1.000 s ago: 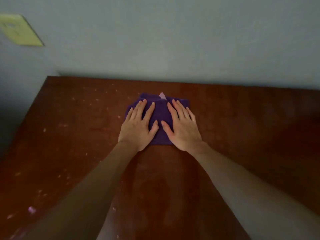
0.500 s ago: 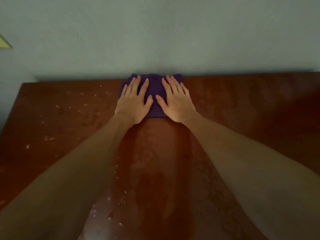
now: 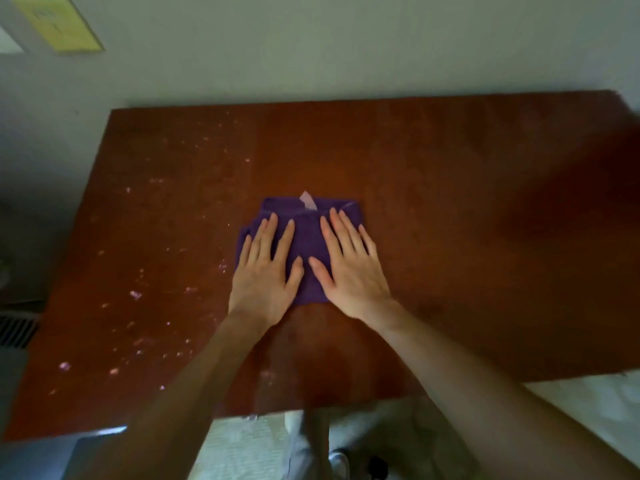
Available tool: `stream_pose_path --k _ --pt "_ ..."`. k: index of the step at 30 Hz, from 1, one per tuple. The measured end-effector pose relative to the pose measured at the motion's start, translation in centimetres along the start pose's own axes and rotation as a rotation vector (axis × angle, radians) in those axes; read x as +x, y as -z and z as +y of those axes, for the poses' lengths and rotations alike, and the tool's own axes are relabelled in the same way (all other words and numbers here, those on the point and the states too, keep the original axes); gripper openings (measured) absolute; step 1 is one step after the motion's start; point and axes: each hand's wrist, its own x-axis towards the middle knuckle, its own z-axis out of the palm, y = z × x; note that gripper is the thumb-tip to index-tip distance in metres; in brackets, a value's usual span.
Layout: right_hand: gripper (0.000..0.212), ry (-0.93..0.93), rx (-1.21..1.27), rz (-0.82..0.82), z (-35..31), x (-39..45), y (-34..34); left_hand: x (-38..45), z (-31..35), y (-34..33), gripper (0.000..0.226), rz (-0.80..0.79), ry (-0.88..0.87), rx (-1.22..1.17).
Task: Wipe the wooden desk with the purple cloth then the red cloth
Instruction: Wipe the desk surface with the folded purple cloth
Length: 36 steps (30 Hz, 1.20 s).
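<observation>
A folded purple cloth [image 3: 306, 237] lies near the middle of the dark reddish wooden desk [image 3: 467, 237], with a small pale tag sticking out at its far edge. My left hand [image 3: 265, 271] presses flat on the cloth's left half, fingers straight and spread. My right hand [image 3: 349, 265] presses flat on its right half in the same way. The two thumbs nearly meet over the cloth. No red cloth is in view.
Pale specks and crumbs [image 3: 135, 294] are scattered over the desk's left half. The desk stands against a pale wall [image 3: 346, 46] with a yellow note [image 3: 59, 22] at upper left. Light floor [image 3: 242, 445] shows past the near edge.
Both hands pushed the cloth to the desk's far edge by the wall, then drew it back toward the middle. The view has pulled back, so the near edge and floor show.
</observation>
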Motion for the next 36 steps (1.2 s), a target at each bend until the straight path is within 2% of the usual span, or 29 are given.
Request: stream_pose_path --k 8,15,21,36 --pt "0.071 0.04 -0.004 -0.005 -7.3 -13.0 -0.5 -16.0 -0.2 0.1 0.066 -0.016 0.074 -0.002" --pt "0.072 0.09 -0.016 0.023 -7.5 -12.2 -0.5 -16.0 -1.5 0.6 0.068 0.003 0.065 -0.007" --pt "0.072 0.123 0.0 0.049 -6.8 -4.1 -1.1 -9.0 -4.4 1.7 0.068 0.035 0.071 -0.013" --pt "0.079 0.123 -0.027 0.059 -6.1 26.8 -2.9 19.5 -17.2 5.3 0.068 0.061 0.055 0.043"
